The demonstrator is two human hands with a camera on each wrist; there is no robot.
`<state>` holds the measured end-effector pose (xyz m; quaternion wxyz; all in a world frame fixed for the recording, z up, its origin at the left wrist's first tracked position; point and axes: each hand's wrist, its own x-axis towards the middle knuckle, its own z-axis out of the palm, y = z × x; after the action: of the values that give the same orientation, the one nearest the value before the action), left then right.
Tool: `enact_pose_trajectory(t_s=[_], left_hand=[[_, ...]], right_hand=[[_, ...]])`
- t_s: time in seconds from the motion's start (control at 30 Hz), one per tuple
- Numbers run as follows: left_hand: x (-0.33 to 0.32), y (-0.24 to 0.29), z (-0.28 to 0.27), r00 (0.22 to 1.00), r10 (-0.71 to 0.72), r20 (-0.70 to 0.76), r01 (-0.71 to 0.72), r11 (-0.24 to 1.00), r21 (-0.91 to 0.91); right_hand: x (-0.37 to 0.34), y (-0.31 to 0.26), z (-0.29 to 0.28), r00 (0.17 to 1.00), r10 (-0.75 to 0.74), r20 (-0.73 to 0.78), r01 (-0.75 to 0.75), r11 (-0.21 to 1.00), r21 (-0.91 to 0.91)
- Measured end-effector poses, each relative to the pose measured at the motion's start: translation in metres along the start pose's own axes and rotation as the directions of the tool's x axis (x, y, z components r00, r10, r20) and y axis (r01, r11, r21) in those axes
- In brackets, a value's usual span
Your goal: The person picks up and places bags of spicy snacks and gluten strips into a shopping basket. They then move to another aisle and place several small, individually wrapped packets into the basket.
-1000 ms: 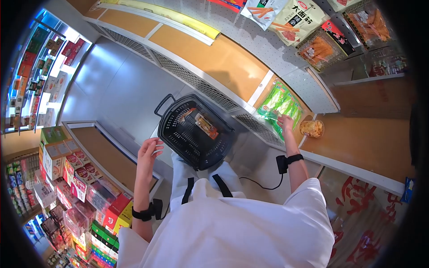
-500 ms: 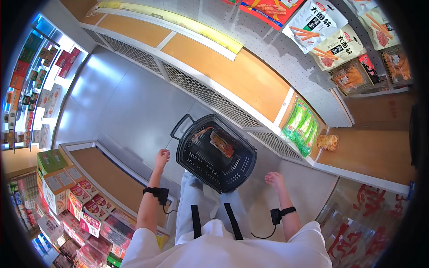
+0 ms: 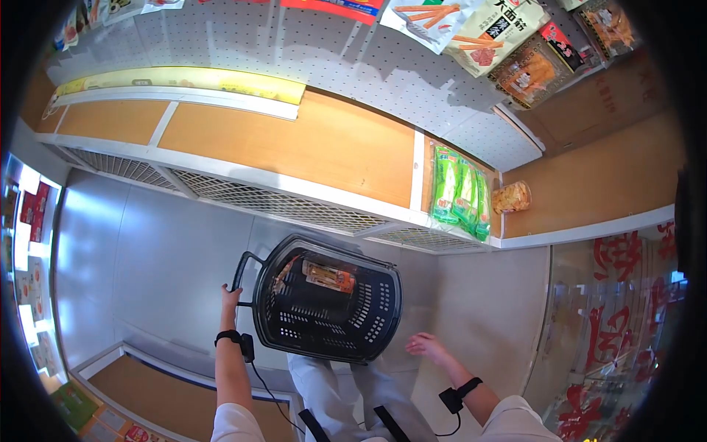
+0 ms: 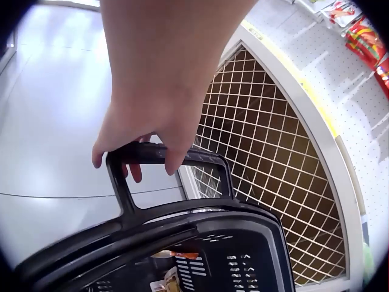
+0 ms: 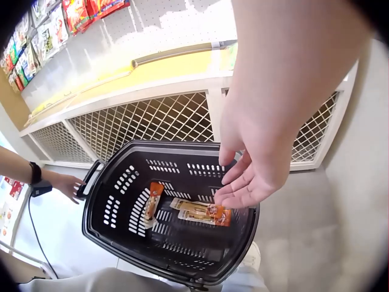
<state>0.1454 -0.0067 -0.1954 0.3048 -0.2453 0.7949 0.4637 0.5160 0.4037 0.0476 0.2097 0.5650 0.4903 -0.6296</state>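
Observation:
A black shopping basket rests low in front of the person's legs, its side handle raised at the left. Around that handle curl the fingers of my left hand, thumb on the near side and fingertips showing under the bar. Inside the basket lie orange-and-clear snack packs, and another slim snack pack sits closer to the handle end. My right hand holds nothing; its fingers are loosely bent, just beyond the basket's right end in the head view.
A low white-framed shelf with mesh front runs behind the basket. On it are green snack packs and a clear tub. Snack bags hang on the pegboard above. A white-framed display stand is at lower left.
My right hand has left the green packs and come back toward the basket's right side. My left hand has reached the basket handle and taken hold of it. The head view has turned.

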Motion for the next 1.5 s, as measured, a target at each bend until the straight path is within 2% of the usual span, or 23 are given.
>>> enact_pose_trajectory(t_s=[0.03,0.07,0.13,0.2,0.27,0.33,0.43,0.5,0.53,0.57,0.6,0.67,0.73,0.77,0.87,0.93,1.0,1.07,1.17,1.23,1.27,1.33,1.5], left_hand=[[0.006,0.001,0.007,0.996,-0.014,0.084,0.022,0.996,-0.086],[0.010,0.003,0.013,0.998,-0.009,0.061,0.009,1.000,0.009],[0.011,-0.002,0.020,0.993,0.111,-0.052,-0.110,0.994,0.013],[-0.036,0.019,0.014,0.942,0.245,-0.229,-0.200,0.958,0.204],[-0.060,0.023,0.002,0.928,0.313,-0.204,-0.267,0.937,0.225],[-0.128,0.063,-0.016,0.974,0.222,-0.053,-0.221,0.975,0.027],[-0.217,0.089,-0.022,0.932,0.362,0.029,-0.354,0.923,-0.150],[-0.290,0.116,-0.023,0.900,0.406,0.156,-0.368,0.902,-0.225],[-0.319,0.122,-0.017,0.889,0.422,0.177,-0.382,0.897,-0.221],[-0.340,0.119,-0.004,0.863,0.474,0.176,-0.403,0.855,-0.326],[-0.381,0.140,-0.004,0.833,0.493,0.253,-0.427,0.862,-0.274],[-0.437,0.134,0.020,0.820,0.532,0.210,-0.427,0.815,-0.392],[-0.453,0.132,0.043,0.813,0.515,0.271,-0.484,0.857,-0.178],[-0.454,0.123,0.057,0.776,0.587,0.230,-0.563,0.810,-0.167],[-0.507,0.132,0.077,0.728,0.644,0.234,-0.598,0.764,-0.242],[-0.559,0.146,0.080,0.676,0.701,0.225,-0.604,0.703,-0.375],[-0.597,0.148,0.069,0.677,0.697,0.235,-0.685,0.714,-0.144],[-0.632,0.138,0.053,0.645,0.745,0.169,-0.764,0.632,0.132],[-0.660,0.088,0.036,0.659,0.751,-0.043,-0.730,0.651,0.208],[-0.686,0.046,0.021,0.709,0.681,-0.186,-0.658,0.733,0.173],[-0.703,0.027,0.010,0.743,0.624,-0.243,-0.608,0.780,0.144],[-0.734,-0.018,-0.003,0.771,0.518,-0.370,-0.527,0.845,0.086],[-0.815,-0.142,-0.008,0.682,0.302,-0.666,-0.471,0.878,-0.084]], right_hand=[[-0.001,0.007,-0.006,1.000,0.001,-0.030,-0.001,1.000,-0.002],[-0.002,0.012,-0.010,0.998,0.001,-0.056,-0.001,1.000,-0.006],[-0.007,0.021,-0.017,0.994,0.000,-0.108,-0.004,0.999,-0.033],[-0.017,0.027,-0.015,0.989,0.000,-0.150,-0.012,0.997,-0.077],[-0.029,0.018,0.001,0.982,-0.142,-0.126,0.109,0.965,-0.237],[-0.043,0.003,0.027,0.936,-0.351,-0.038,0.303,0.854,-0.422],[-0.094,-0.059,0.089,0.720,-0.674,0.165,0.615,0.510,-0.601],[-0.140,-0.103,0.126,0.282,-0.895,0.346,0.849,0.065,-0.525],[-0.154,-0.120,0.140,0.295,-0.817,0.496,0.812,-0.059,-0.580],[-0.174,-0.135,0.150,0.179,-0.774,0.607,0.809,-0.235,-0.538],[-0.191,-0.145,0.156,0.085,-0.717,0.692,0.769,-0.395,-0.503],[-0.208,-0.143,0.143,-0.037,-0.614,0.789,0.753,-0.536,-0.382],[-0.200,-0.140,0.143,0.044,-0.474,0.879,0.654,-0.652,-0.384],[-0.200,-0.137,0.131,0.010,-0.459,0.888,0.649,-0.673,-0.355],[-0.211,-0.140,0.084,-0.052,-0.407,0.912,0.543,-0.778,-0.316],[-0.211,-0.145,0.053,-0.031,-0.390,0.920,0.527,-0.789,-0.316],[-0.212,-0.144,0.024,0.015,-0.335,0.942,0.538,-0.791,-0.290],[-0.219,-0.141,0.000,0.034,-0.282,0.959,0.530,-0.808,-0.256],[-0.215,-0.129,-0.029,0.148,-0.198,0.969,0.385,-0.891,-0.241],[-0.220,-0.120,-0.043,0.262,-0.167,0.951,0.384,-0.886,-0.262],[-0.217,-0.114,-0.051,0.214,-0.160,0.964,0.401,-0.885,-0.236],[-0.208,-0.101,-0.063,0.235,-0.178,0.955,0.377,-0.889,-0.259],[-0.224,-0.049,-0.073,0.385,-0.155,0.910,0.269,-0.924,-0.271]])
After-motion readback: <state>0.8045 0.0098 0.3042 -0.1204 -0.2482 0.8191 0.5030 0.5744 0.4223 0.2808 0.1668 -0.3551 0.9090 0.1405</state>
